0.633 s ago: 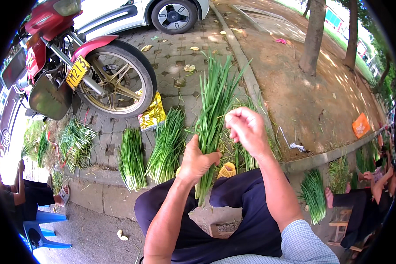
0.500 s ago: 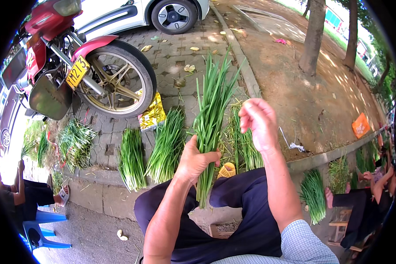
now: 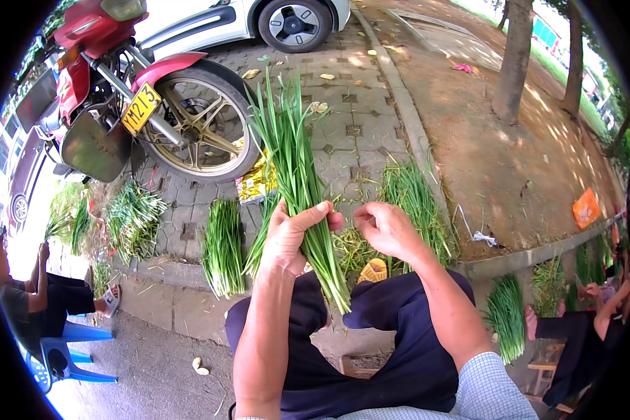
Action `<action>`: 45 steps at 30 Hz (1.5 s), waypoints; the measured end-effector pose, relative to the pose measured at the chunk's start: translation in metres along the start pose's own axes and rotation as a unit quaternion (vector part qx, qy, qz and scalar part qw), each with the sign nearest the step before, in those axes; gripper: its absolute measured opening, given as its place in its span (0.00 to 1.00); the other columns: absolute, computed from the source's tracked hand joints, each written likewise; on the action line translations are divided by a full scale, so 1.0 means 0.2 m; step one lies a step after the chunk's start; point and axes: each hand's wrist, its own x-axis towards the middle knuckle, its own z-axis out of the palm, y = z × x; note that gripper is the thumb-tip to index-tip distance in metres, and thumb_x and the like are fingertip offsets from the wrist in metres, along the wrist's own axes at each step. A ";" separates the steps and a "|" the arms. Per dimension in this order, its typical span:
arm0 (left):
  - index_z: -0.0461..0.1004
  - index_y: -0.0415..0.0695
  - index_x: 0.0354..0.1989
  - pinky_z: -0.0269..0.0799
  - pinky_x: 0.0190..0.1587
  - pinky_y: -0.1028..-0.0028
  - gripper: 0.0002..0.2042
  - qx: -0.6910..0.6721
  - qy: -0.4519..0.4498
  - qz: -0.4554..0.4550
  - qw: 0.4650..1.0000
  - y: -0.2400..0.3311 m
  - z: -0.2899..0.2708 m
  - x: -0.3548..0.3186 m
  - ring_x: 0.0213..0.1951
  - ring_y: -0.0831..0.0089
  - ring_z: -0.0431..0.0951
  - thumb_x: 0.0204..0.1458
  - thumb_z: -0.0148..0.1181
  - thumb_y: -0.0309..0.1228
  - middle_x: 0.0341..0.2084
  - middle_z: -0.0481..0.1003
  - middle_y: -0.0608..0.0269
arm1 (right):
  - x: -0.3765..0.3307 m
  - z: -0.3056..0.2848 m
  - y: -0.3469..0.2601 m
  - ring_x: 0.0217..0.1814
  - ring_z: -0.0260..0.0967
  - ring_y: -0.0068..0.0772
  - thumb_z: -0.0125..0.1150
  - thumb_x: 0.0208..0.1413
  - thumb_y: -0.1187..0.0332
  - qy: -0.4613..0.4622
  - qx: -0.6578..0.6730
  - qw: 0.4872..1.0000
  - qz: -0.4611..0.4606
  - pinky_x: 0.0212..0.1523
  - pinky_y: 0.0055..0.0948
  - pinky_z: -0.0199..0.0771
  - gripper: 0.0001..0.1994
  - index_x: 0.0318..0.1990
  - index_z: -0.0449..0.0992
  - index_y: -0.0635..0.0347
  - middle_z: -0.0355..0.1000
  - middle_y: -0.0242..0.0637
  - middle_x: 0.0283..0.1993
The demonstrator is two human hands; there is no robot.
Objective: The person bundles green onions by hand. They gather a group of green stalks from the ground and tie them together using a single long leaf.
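My left hand (image 3: 285,236) is wrapped round the lower part of a thick bunch of green chives (image 3: 285,150). The bunch tilts up and to the left, its pale stem ends hanging above the gap between my knees. Just right of the bunch is my right hand (image 3: 393,229), its fingers curled in a pinch and apart from the stems. Whether anything thin sits between those fingertips is hidden. On the paving beyond my knees lies a chive bundle (image 3: 222,248), with another partly covered by my left hand. Loose chives (image 3: 414,203) are spread at the right.
A red motorcycle (image 3: 182,129) stands at the far left, its front wheel close to a shiny yellow packet (image 3: 255,178). A yellow sandal (image 3: 373,271) shows by my right knee. People sit at both sides, one on a blue stool (image 3: 70,350). More chives (image 3: 505,318) lie at the right.
The held chives have swung so their tips lean left and their stem ends point right. My right hand has come down and left, closer to the bunch. The whole view has shifted slightly.
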 end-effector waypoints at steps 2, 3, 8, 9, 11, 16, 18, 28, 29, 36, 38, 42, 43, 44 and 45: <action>0.71 0.38 0.36 0.79 0.33 0.66 0.10 -0.001 0.022 0.013 1.000 0.00 -0.04 0.00 0.29 0.65 0.79 0.46 0.64 0.21 0.27 0.76 0.54 | 0.00 -0.04 -0.16 0.34 0.74 0.33 0.62 0.52 0.60 -0.136 0.198 0.965 0.107 0.35 0.32 0.74 0.17 0.39 0.75 0.68 0.76 0.41 0.32; 0.69 0.39 0.37 0.78 0.32 0.68 0.12 -0.005 0.020 0.016 1.000 -0.01 -0.04 0.02 0.28 0.67 0.78 0.45 0.65 0.21 0.27 0.76 0.55 | 0.00 -0.06 -0.21 0.34 0.74 0.32 0.63 0.52 0.57 -0.196 0.290 0.923 0.163 0.35 0.32 0.74 0.20 0.40 0.74 0.69 0.76 0.40 0.33; 0.68 0.40 0.36 0.78 0.30 0.70 0.14 -0.020 0.021 0.016 0.999 -0.02 -0.03 0.02 0.29 0.69 0.78 0.44 0.67 0.22 0.26 0.76 0.56 | -0.08 0.07 -0.27 0.33 0.75 0.26 0.66 0.50 0.58 -0.109 0.182 0.976 -0.043 0.35 0.28 0.74 0.30 0.54 0.63 0.69 0.76 0.40 0.33; 0.69 0.40 0.37 0.78 0.31 0.69 0.14 -0.015 0.018 0.017 1.000 -0.02 -0.04 0.03 0.31 0.68 0.78 0.45 0.67 0.26 0.27 0.76 0.57 | -0.08 0.07 -0.29 0.33 0.75 0.27 0.65 0.51 0.60 -0.116 0.221 0.968 -0.032 0.35 0.28 0.75 0.29 0.54 0.63 0.69 0.76 0.40 0.33; 0.69 0.40 0.37 0.78 0.32 0.68 0.14 -0.035 0.007 0.022 0.999 -0.01 -0.04 0.02 0.32 0.68 0.78 0.47 0.67 0.30 0.28 0.76 0.58 | -0.07 0.09 -0.27 0.34 0.76 0.29 0.60 0.56 0.65 -0.135 0.305 0.942 -0.033 0.36 0.28 0.76 0.24 0.55 0.62 0.71 0.74 0.40 0.35; 0.72 0.36 0.40 0.78 0.41 0.63 0.15 -0.058 -0.039 0.049 0.996 0.01 -0.04 0.02 0.38 0.61 0.79 0.55 0.57 0.38 0.33 0.77 0.53 | -0.06 0.06 -0.26 0.33 0.76 0.31 0.51 0.62 0.63 -0.194 0.461 0.866 0.033 0.33 0.25 0.76 0.21 0.56 0.60 0.70 0.72 0.40 0.36; 0.70 0.34 0.43 0.77 0.44 0.62 0.14 -0.057 -0.045 0.048 0.996 0.02 -0.04 0.02 0.41 0.59 0.78 0.57 0.53 0.34 0.35 0.76 0.50 | -0.06 0.04 -0.27 0.33 0.76 0.31 0.49 0.63 0.61 -0.200 0.469 0.859 0.049 0.33 0.25 0.77 0.21 0.56 0.59 0.68 0.72 0.39 0.36; 0.66 0.28 0.51 0.70 0.55 0.60 0.26 -0.109 -0.089 0.019 0.990 0.06 -0.05 0.02 0.46 0.52 0.75 0.38 0.46 0.24 0.43 0.73 0.41 | -0.06 0.11 -0.20 0.32 0.73 0.26 0.43 0.65 0.59 -0.071 0.421 0.904 -0.023 0.36 0.26 0.75 0.21 0.56 0.61 0.66 0.70 0.38 0.39; 0.64 0.27 0.52 0.69 0.56 0.59 0.29 -0.120 -0.102 0.008 0.988 0.06 -0.05 0.03 0.48 0.51 0.74 0.35 0.46 0.25 0.45 0.72 0.40 | -0.06 0.11 -0.19 0.31 0.73 0.26 0.43 0.65 0.58 -0.067 0.426 0.902 -0.018 0.34 0.26 0.75 0.21 0.56 0.62 0.66 0.70 0.38 0.39; 0.63 0.28 0.53 0.67 0.58 0.56 0.31 -0.131 -0.100 0.040 0.985 0.05 -0.05 0.03 0.53 0.50 0.70 0.33 0.45 0.24 0.49 0.70 0.41 | -0.09 0.07 -0.32 0.27 0.74 0.26 0.49 0.63 0.57 -0.069 0.412 0.908 0.021 0.25 0.23 0.75 0.21 0.51 0.63 0.67 0.71 0.37 0.32; 0.63 0.28 0.54 0.66 0.58 0.56 0.32 -0.144 -0.100 0.043 0.984 0.05 -0.05 0.02 0.53 0.49 0.69 0.32 0.46 0.24 0.49 0.70 0.41 | -0.08 0.08 -0.29 0.27 0.74 0.25 0.49 0.63 0.56 -0.083 0.443 0.892 0.029 0.26 0.23 0.75 0.21 0.51 0.63 0.67 0.71 0.36 0.32; 0.61 0.28 0.55 0.64 0.60 0.55 0.35 -0.167 -0.111 0.034 0.979 0.06 -0.04 0.01 0.54 0.48 0.68 0.29 0.46 0.25 0.50 0.68 0.40 | -0.08 0.07 -0.29 0.27 0.71 0.22 0.48 0.64 0.57 -0.067 0.486 0.869 0.063 0.26 0.21 0.73 0.19 0.50 0.65 0.67 0.71 0.34 0.32; 0.62 0.29 0.55 0.62 0.61 0.55 0.35 -0.168 -0.115 0.031 0.979 0.06 -0.03 0.00 0.54 0.48 0.68 0.29 0.46 0.26 0.51 0.68 0.41 | -0.08 0.06 -0.29 0.26 0.68 0.19 0.46 0.64 0.57 -0.064 0.474 0.876 0.069 0.27 0.20 0.71 0.18 0.48 0.68 0.65 0.70 0.31 0.32; 0.62 0.28 0.55 0.63 0.60 0.56 0.34 -0.181 -0.126 0.028 0.975 0.06 -0.04 0.00 0.53 0.48 0.69 0.30 0.45 0.25 0.51 0.68 0.41 | -0.08 0.08 -0.28 0.26 0.68 0.18 0.46 0.64 0.56 -0.043 0.465 0.883 0.050 0.28 0.20 0.70 0.19 0.48 0.68 0.65 0.70 0.30 0.32; 0.62 0.28 0.55 0.64 0.60 0.57 0.33 -0.194 -0.139 0.024 0.971 0.06 -0.04 0.01 0.52 0.49 0.70 0.32 0.44 0.24 0.51 0.69 0.42 | -0.07 0.10 -0.27 0.26 0.67 0.18 0.46 0.65 0.55 -0.020 0.455 0.890 0.031 0.28 0.20 0.69 0.19 0.47 0.69 0.65 0.70 0.30 0.32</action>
